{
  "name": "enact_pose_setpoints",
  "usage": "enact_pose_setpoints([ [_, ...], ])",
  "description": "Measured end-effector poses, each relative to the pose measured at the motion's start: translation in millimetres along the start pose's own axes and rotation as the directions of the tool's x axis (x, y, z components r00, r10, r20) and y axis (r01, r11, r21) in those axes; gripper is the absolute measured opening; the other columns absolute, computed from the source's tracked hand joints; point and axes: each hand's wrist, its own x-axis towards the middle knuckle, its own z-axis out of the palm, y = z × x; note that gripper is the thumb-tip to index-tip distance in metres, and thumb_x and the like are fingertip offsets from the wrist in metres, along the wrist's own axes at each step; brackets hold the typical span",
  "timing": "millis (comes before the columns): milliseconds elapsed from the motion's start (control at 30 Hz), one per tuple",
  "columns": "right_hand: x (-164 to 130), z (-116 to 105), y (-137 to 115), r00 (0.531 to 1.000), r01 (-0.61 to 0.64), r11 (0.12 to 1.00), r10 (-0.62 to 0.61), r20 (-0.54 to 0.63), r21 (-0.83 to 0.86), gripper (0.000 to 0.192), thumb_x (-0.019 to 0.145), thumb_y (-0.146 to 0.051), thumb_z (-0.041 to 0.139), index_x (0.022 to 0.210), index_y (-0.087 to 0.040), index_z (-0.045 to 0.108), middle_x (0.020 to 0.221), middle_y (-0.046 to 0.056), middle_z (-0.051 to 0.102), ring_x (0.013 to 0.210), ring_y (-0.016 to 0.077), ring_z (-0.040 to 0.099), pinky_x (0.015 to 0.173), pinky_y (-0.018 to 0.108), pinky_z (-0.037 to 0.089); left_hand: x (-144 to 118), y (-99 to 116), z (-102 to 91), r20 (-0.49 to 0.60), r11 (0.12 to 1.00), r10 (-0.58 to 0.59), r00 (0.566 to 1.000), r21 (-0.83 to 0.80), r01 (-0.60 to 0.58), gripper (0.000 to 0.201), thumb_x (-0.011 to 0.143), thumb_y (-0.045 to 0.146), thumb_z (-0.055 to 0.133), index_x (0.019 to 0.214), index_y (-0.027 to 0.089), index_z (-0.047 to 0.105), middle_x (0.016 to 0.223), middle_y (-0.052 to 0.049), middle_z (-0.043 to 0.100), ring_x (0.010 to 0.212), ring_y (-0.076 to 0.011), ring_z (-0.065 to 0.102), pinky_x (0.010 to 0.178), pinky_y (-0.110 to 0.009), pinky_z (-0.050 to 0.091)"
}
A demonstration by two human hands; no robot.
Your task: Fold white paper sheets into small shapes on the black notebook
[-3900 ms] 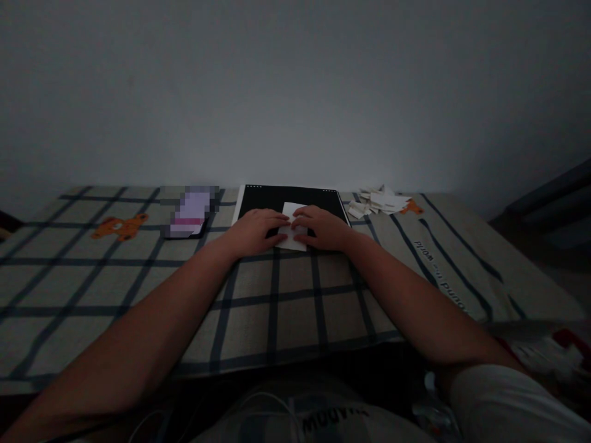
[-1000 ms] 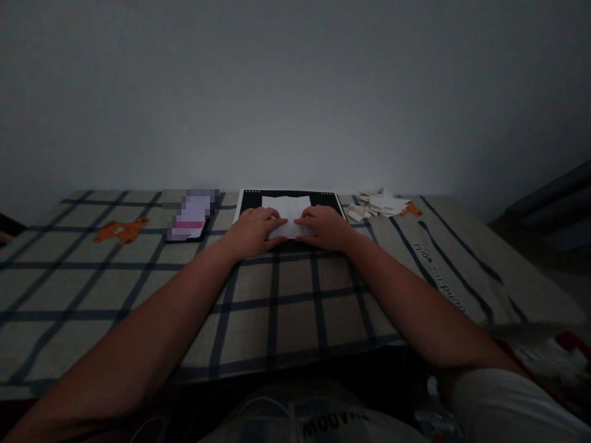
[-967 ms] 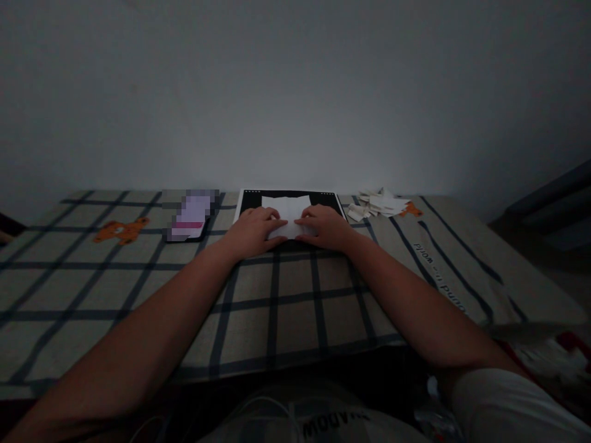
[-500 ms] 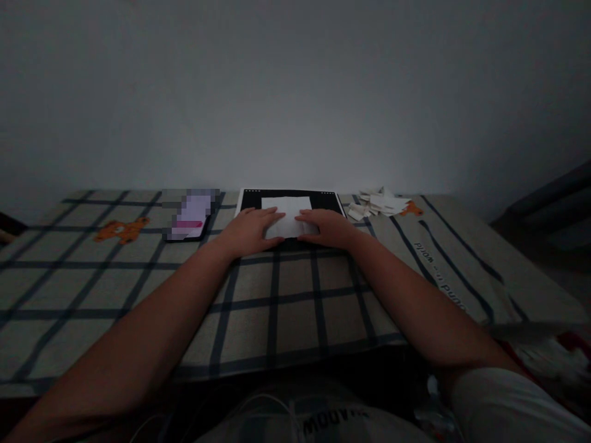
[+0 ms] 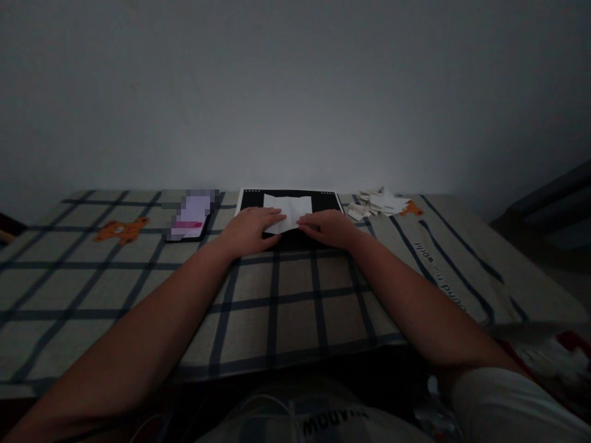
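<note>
A small creased sheet of white paper lies over a black board with a white border, its top edge wavy and its lower edge slightly raised. My left hand rests on the left side of the paper, fingers stretched across it and thumb apart below, so it is open. At the lower right edge of the paper is my right hand, its thumb and fingertips close together on that edge. My fingers cover both lower corners.
A phone with a lit, partly blurred screen lies left of the board. To the right is a pile of white paper pieces. A checked cloth covers the table, which stands against a grey wall.
The paper's lower edge has lifted and moved back, showing more black board below it. My right thumb has closed up toward its fingers; my left hand has barely moved.
</note>
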Motion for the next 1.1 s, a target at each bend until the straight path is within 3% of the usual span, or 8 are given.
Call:
enact_pose_setpoints([
  [133, 0.2, -2.3, -0.4, 1.0, -0.014, 1.0, 0.014, 0.004, -0.018, 0.041, 0.106, -0.042, 0.042, 0.116, -0.021, 0.077, 0.112, 0.008, 0.079, 0.1, 0.0231, 0.073, 0.084, 0.033, 0.049, 1.0, -0.4, -2.6, -0.051, 0.999, 0.023, 0.998, -0.037, -0.024, 0.051, 0.098, 0.045, 0.045, 0.136, 0.019, 0.066, 0.142, -0.011, 0.065, 0.129, -0.0299, 0.062, 0.113, -0.052, 0.043],
  [333, -0.8, -1.0, 5.5, 1.0, 0.025, 1.0, -0.024, -0.006, 0.011, 0.05, 0.092, -0.05, 0.067, 0.13, -0.017, 0.071, 0.123, 0.013, 0.075, 0.111, 0.0293, 0.069, 0.093, 0.039, 0.051, 3.9, -1.9, -4.4, -0.047, 0.999, 0.025, 0.999, -0.03, -0.027, 0.044, 0.103, 0.041, 0.039, 0.123, 0.025, 0.074, 0.131, -0.007, 0.073, 0.121, -0.0272, 0.067, 0.113, -0.052, 0.041],
  [433, 0.2, 4.2, 12.9, 0.998, 0.027, 0.999, -0.025, -0.049, 0.045, 0.045, 0.088, -0.032, 0.071, 0.131, -0.018, 0.071, 0.124, 0.012, 0.075, 0.113, 0.0292, 0.069, 0.097, 0.041, 0.052, 3.9, -4.0, -2.8, -0.106, 1.0, -0.019, 0.994, 0.004, 0.02, 0.043, 0.104, 0.043, 0.039, 0.12, 0.026, 0.075, 0.124, -0.005, 0.076, 0.113, -0.0264, 0.07, 0.103, -0.045, 0.049],
  [500, 1.4, 8.7, 19.5, 0.994, 0.026, 0.993, -0.013, -0.109, 0.115, 0.038, 0.085, -0.017, 0.067, 0.123, -0.022, 0.075, 0.123, 0.009, 0.076, 0.115, 0.0267, 0.069, 0.1, 0.04, 0.052, 2.7, -5.8, -1.5, -0.17, 0.999, -0.047, 0.984, 0.004, 0.048, 0.042, 0.104, 0.044, 0.041, 0.119, 0.026, 0.076, 0.118, -0.005, 0.078, 0.108, -0.0265, 0.072, 0.096, -0.042, 0.052],
  [567, 2.5, 12.2, 25.2, 0.978, 0.035, 0.975, 0.012, -0.207, 0.218, 0.033, 0.087, -0.015, 0.063, 0.116, -0.023, 0.078, 0.12, 0.007, 0.077, 0.114, 0.025, 0.07, 0.102, 0.042, 0.053, 1.3, -7.8, -0.4, -0.236, 0.999, -0.047, 0.971, -0.034, 0.04, 0.039, 0.102, 0.045, 0.048, 0.12, 0.024, 0.075, 0.116, -0.007, 0.078, 0.108, -0.0272, 0.072, 0.095, -0.041, 0.053],
  [767, 4.7, 10.5, 23.9, 0.872, 0.117, 0.875, 0.136, -0.471, 0.47, 0.021, 0.094, -0.032, 0.061, 0.1, -0.025, 0.08, 0.103, 0.005, 0.081, 0.098, 0.022, 0.075, 0.094, 0.041, 0.057, -0.2, -11.4, 0.5, -0.389, 0.974, -0.081, 0.918, -0.226, -0.01, 0.028, 0.095, 0.027, 0.056, 0.114, 0.024, 0.077, 0.123, -0.005, 0.077, 0.116, -0.0238, 0.07, 0.102, -0.042, 0.052],
  [933, 6.8, 8.3, 19.9, 0.875, 0.063, 0.804, 0.24, -0.42, 0.591, 0.017, 0.087, -0.037, 0.07, 0.095, -0.025, 0.079, 0.1, 0.004, 0.08, 0.096, 0.0221, 0.072, 0.093, 0.041, 0.056, -0.5, -7.2, 0.4, -0.48, 0.937, -0.165, 0.862, -0.35, -0.015, 0.027, 0.096, 0.029, 0.054, 0.107, 0.022, 0.078, 0.112, -0.005, 0.079, 0.104, -0.0213, 0.072, 0.094, -0.035, 0.053],
  [1100, 9.5, 8.9, 21.5, 0.822, -0.051, 0.746, 0.409, -0.396, 0.664, 0.026, 0.083, -0.045, 0.072, 0.074, -0.021, 0.069, 0.072, 0.002, 0.069, 0.074, 0.0184, 0.062, 0.074, 0.033, 0.051, 1.2, -5.1, 3.1, -0.462, 0.891, -0.324, 0.826, -0.442, 0.103, 0.027, 0.089, 0.041, 0.065, 0.077, 0.019, 0.074, 0.072, -0.002, 0.072, 0.07, -0.0172, 0.064, 0.066, -0.027, 0.045],
])
